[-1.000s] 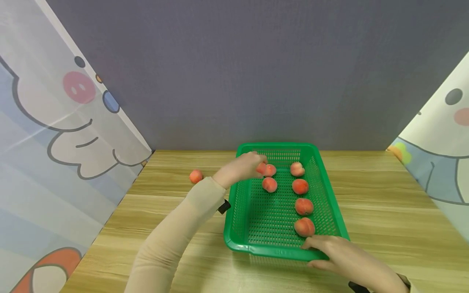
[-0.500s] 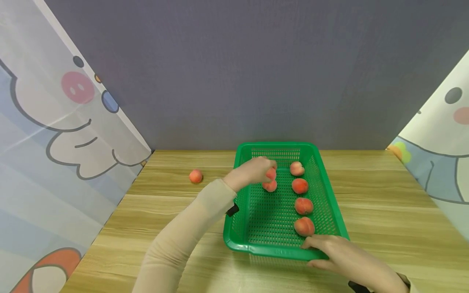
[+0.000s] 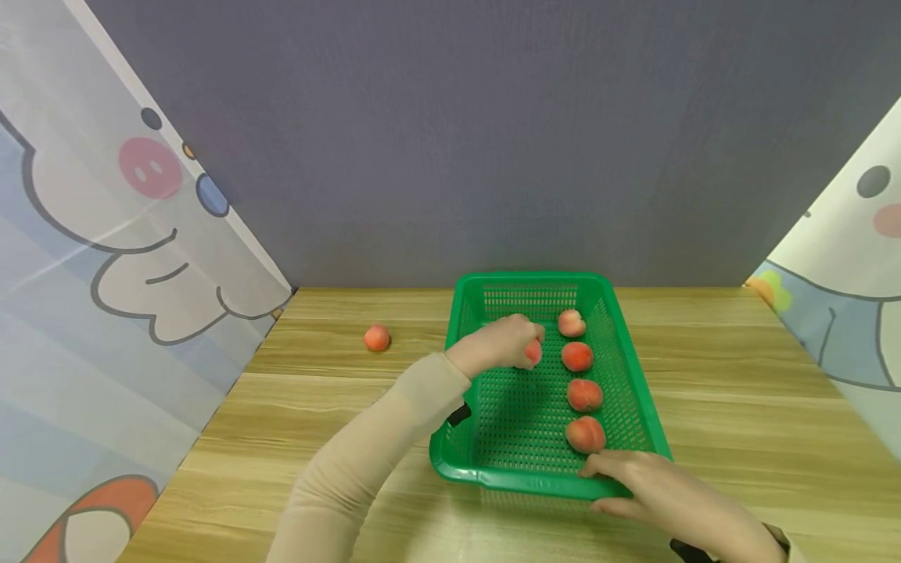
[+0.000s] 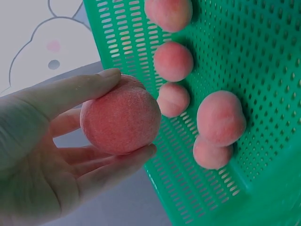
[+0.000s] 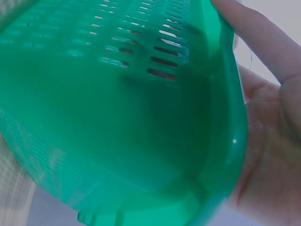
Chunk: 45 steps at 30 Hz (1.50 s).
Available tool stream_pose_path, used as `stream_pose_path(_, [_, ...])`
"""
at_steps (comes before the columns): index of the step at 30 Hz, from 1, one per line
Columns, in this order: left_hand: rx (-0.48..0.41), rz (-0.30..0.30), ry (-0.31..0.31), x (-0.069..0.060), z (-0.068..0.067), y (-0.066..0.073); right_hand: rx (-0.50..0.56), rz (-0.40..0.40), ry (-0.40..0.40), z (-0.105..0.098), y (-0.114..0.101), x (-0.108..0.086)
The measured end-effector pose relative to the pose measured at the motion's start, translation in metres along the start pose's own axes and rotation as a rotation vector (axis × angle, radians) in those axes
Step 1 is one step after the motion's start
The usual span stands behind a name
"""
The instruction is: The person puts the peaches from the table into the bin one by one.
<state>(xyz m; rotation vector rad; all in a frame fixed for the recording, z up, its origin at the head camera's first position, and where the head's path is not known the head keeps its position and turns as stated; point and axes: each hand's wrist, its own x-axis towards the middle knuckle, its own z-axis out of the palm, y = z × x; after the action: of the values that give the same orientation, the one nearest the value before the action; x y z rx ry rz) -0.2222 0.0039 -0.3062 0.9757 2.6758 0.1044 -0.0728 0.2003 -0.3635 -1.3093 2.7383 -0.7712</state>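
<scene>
My left hand (image 3: 498, 344) holds a reddish peach (image 4: 121, 115) between thumb and fingers, above the left part of a green plastic basket (image 3: 531, 486). Behind that hand, the head view hides two peaches; the left wrist view shows one peach (image 4: 221, 117) in front of another peach (image 4: 212, 153) on the basket floor. Along the basket's right side lies a row of several peaches (image 3: 577, 356). My right hand (image 3: 658, 489) grips the near right corner of the basket, fingers over the rim and thumb outside.
A single peach (image 3: 377, 338) lies on the wooden table (image 3: 310, 422) left of the basket. A dark grey panel (image 3: 450, 141) stands behind the table. Printed cartoon sheets (image 3: 91, 234) flank both sides.
My left hand has moved right and nearer with its peach, across the left group of peaches in the basket. The right hand has stayed on the rim.
</scene>
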Motion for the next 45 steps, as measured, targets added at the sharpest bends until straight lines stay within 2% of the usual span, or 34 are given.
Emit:
stream_pose_path(6, [0.071,0.044,-0.004,0.004,0.007,0.006,0.0,0.003,-0.011,0.0,0.0,0.0])
stream_pose_path(10, [0.128,0.048,-0.008,0.008,0.012,0.008,0.008,0.014,-0.021,0.0,0.0,0.0])
stream_pose_path(16, [0.134,0.052,-0.017,0.014,0.021,0.01,0.006,0.018,-0.02,0.0,0.0,0.0])
stream_pose_path(23, [0.132,0.041,-0.031,0.018,0.028,0.013,0.0,0.008,-0.008,0.0,0.0,0.0])
stream_pose_path(31, [0.189,0.001,-0.105,0.023,0.037,0.018,-0.005,0.007,-0.006,0.001,0.001,0.0])
stream_pose_path(45, [0.13,-0.049,-0.16,0.029,0.05,0.016,-0.004,0.013,-0.015,0.0,0.001,0.0])
